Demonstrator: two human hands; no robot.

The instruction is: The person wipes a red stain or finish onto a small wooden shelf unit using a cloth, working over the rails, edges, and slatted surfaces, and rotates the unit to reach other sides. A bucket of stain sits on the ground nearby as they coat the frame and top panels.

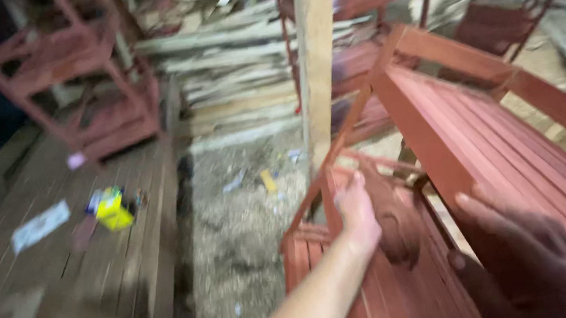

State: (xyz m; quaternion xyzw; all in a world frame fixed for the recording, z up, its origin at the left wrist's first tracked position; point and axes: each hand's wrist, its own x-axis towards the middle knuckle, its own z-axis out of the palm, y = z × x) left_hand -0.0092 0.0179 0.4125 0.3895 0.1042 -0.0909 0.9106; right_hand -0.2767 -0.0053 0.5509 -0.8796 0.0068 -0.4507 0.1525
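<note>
A red-painted slatted wooden frame [479, 136], like the seat or back of a bench, lies tilted across the lower right of the view, its long slats running away toward the upper left. The right hand [521, 252], stained dark red, lies flat against its near edge with fingers spread; how firm its grip is I cannot tell through the blur. The left hand [358, 211] reaches in from below, its forearm bare, and its grip is closed around a dark reddish rag or brush [393, 221], too blurred to name with certainty, held against a lower red slatted piece [322, 254] just beside the frame. A pale unpainted wooden post [318, 62] stands upright right behind these pieces. To the left, the ground is covered in sawdust [233, 221], and next to it lies a plank floor [59, 255] carrying a small yellow box [113, 212] and a scrap of white paper [40, 226]. Further back, more red-painted chair frames [75, 83] stand about, and a heap of pale cut boards [229, 58] is stacked against the far side.
</note>
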